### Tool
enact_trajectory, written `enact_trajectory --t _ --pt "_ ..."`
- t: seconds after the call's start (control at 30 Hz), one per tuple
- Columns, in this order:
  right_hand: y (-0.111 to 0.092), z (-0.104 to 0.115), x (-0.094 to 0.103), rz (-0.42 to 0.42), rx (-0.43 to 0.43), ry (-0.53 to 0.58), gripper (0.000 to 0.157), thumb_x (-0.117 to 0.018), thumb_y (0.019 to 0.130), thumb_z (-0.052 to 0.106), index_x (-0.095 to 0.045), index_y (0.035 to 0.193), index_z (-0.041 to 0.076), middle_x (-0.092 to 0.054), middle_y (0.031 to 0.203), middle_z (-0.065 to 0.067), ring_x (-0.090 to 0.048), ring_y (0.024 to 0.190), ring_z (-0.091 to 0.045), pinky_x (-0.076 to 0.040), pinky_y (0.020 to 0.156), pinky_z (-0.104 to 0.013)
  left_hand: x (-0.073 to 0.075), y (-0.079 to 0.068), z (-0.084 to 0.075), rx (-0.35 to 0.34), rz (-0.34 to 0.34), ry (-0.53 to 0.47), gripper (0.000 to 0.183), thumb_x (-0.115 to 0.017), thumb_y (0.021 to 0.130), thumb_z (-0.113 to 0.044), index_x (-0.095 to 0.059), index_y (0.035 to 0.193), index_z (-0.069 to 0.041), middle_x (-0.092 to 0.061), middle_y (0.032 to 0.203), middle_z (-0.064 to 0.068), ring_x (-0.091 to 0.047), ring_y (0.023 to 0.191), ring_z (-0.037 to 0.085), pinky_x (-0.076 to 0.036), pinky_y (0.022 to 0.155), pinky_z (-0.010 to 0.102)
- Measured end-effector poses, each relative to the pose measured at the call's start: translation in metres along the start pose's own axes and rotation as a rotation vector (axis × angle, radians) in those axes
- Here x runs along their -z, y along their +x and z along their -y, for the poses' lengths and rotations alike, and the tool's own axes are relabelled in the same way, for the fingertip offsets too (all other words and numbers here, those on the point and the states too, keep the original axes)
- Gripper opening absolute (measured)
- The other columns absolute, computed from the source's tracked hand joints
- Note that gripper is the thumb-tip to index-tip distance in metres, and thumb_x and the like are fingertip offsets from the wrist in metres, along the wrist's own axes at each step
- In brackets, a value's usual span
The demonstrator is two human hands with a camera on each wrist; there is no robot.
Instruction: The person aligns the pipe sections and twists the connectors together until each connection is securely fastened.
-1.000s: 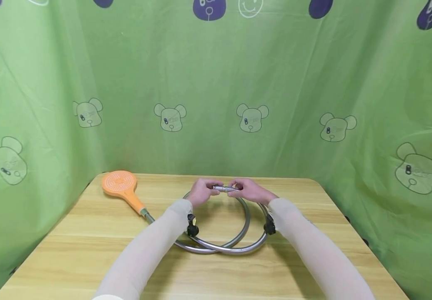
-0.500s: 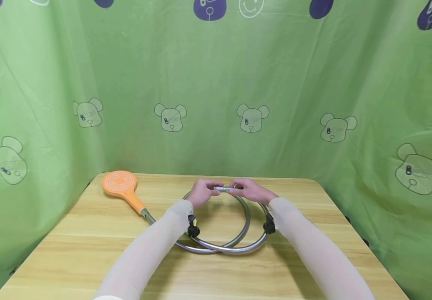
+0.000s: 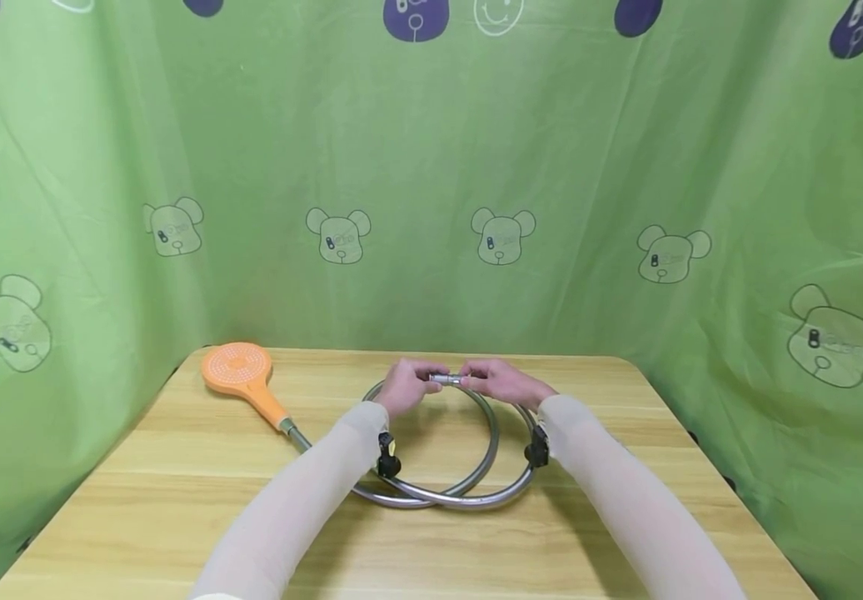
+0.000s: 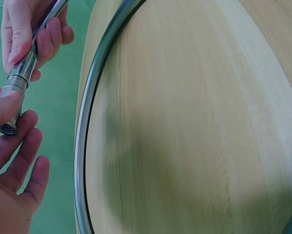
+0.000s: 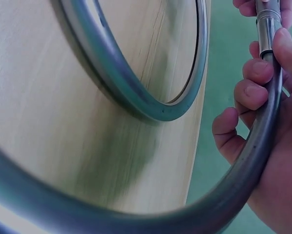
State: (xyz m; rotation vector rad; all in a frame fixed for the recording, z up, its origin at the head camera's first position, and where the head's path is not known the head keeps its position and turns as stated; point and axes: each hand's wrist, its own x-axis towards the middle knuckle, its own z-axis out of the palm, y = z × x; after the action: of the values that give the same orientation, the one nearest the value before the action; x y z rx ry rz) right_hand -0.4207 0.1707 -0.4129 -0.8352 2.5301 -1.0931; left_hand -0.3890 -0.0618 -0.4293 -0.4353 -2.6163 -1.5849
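In the head view my left hand [image 3: 404, 388] pinches a short silvery metal fitting [image 4: 13, 87] between thumb and index finger; its other fingers are spread in the left wrist view. Facing it, my right hand [image 3: 506, 382] grips the end of a grey shower hose [image 5: 260, 131], thumb and fingers round the hose and its shiny end nut [image 5: 266, 34]. Fitting and nut meet end to end, in line, above the table's far part. How far one goes into the other cannot be seen. The fitting's free end looks ridged.
An orange shower head [image 3: 236, 368] lies at the table's far left, joined to the hose's other end. Hose loops [image 3: 469, 501] lie on the wooden table [image 3: 139, 500] between and below my forearms. A green patterned curtain [image 3: 431, 150] surrounds the table.
My right fingers have shifted slightly and cover more of the hose end than a second ago. My left hand keeps its pinch on the fitting, almost in place. The shower head stays put.
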Motion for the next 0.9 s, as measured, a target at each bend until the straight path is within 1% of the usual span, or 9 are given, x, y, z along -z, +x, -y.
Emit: enact_trajectory --t 0.1,0.2,0.27,0.43,0.53,0.67,0.77,0.8,0.9 --pt "-0.0018 -0.0005 -0.001 -0.002 -0.003 0.008 0.03 -0.059 0.102 0.032 -0.066 0.114 0.006 -0.051 0.083 -0.002 -0.046 0.077 -0.017 -0.042 0.069 -0.031 -0.0008 -0.0003 -0.0007 0.0 0.008 0.01 0.028 -0.077 0.087 -0.009 -0.078 0.113 -0.018 -0.076 0.104 -0.001 -0.066 0.09 0.014 -0.054 0.077 0.028" --pt "-0.0029 0.0005 -0.002 -0.013 -0.012 0.016 0.031 -0.058 0.102 0.033 -0.066 0.115 0.006 -0.052 0.084 -0.002 -0.047 0.078 -0.018 -0.042 0.07 -0.031 -0.0009 0.0003 -0.001 0.002 0.015 0.0 0.028 -0.077 0.087 -0.008 -0.077 0.113 -0.018 -0.076 0.105 0.0 -0.067 0.091 0.014 -0.055 0.078 0.028" --pt "-0.0024 0.0005 -0.0029 -0.018 -0.023 0.015 0.033 -0.058 0.103 0.035 -0.066 0.116 0.006 -0.055 0.086 -0.005 -0.048 0.078 -0.019 -0.042 0.069 -0.031 -0.0002 0.0016 -0.0001 0.002 0.019 -0.019 0.029 -0.076 0.087 -0.007 -0.077 0.113 -0.018 -0.076 0.106 0.002 -0.067 0.093 0.015 -0.056 0.08 0.029" --pt "-0.0004 0.0018 -0.0039 -0.014 -0.042 -0.009 0.039 -0.057 0.102 0.04 -0.065 0.117 0.005 -0.054 0.082 -0.004 -0.047 0.07 -0.016 -0.04 0.061 -0.028 0.0029 0.0055 0.0024 -0.004 0.033 -0.06 0.03 -0.074 0.088 -0.002 -0.076 0.115 -0.016 -0.076 0.111 0.005 -0.069 0.098 0.018 -0.057 0.087 0.032" --pt "-0.0013 0.0041 -0.0032 -0.009 -0.046 -0.018 0.034 -0.06 0.101 0.037 -0.067 0.116 0.007 -0.055 0.081 0.0 -0.048 0.07 -0.015 -0.039 0.06 -0.027 0.0047 0.0063 0.003 -0.012 0.043 -0.064 0.031 -0.073 0.088 -0.002 -0.076 0.116 -0.014 -0.075 0.113 0.006 -0.069 0.1 0.02 -0.058 0.089 0.034" --pt "-0.0026 0.0048 -0.002 -0.002 -0.043 -0.03 0.023 -0.067 0.096 0.025 -0.07 0.114 0.011 -0.063 0.089 -0.002 -0.053 0.078 -0.015 -0.044 0.067 -0.029 0.006 0.0059 0.0043 -0.007 0.043 -0.07 0.031 -0.073 0.088 -0.001 -0.075 0.117 -0.012 -0.075 0.113 0.007 -0.07 0.102 0.021 -0.058 0.091 0.035" --pt "-0.003 0.0037 -0.001 0.007 -0.035 -0.046 0.02 -0.069 0.094 0.018 -0.07 0.111 0.007 -0.066 0.093 -0.006 -0.055 0.082 -0.017 -0.045 0.072 -0.03 0.0059 0.006 0.0054 -0.003 0.046 -0.068 0.031 -0.072 0.088 0.0 -0.075 0.117 -0.012 -0.075 0.113 0.006 -0.07 0.103 0.02 -0.058 0.092 0.034" --pt "-0.0029 0.0026 -0.0007 0.008 -0.03 -0.052 0.019 -0.069 0.094 0.017 -0.071 0.109 0.005 -0.067 0.093 -0.007 -0.055 0.082 -0.017 -0.045 0.073 -0.031 0.0058 0.0062 0.0054 -0.003 0.049 -0.064 0.032 -0.072 0.088 0.0 -0.075 0.118 -0.012 -0.075 0.113 0.006 -0.07 0.103 0.02 -0.058 0.092 0.034" --pt "-0.0036 0.0008 0.0004 -0.007 -0.027 -0.069 0.018 -0.07 0.093 0.017 -0.072 0.106 0.004 -0.068 0.093 -0.007 -0.055 0.083 -0.018 -0.045 0.073 -0.031 0.006 0.0066 0.0041 -0.004 0.063 -0.067 0.032 -0.072 0.089 -0.001 -0.074 0.12 -0.011 -0.075 0.114 0.006 -0.069 0.104 0.021 -0.057 0.093 0.035"
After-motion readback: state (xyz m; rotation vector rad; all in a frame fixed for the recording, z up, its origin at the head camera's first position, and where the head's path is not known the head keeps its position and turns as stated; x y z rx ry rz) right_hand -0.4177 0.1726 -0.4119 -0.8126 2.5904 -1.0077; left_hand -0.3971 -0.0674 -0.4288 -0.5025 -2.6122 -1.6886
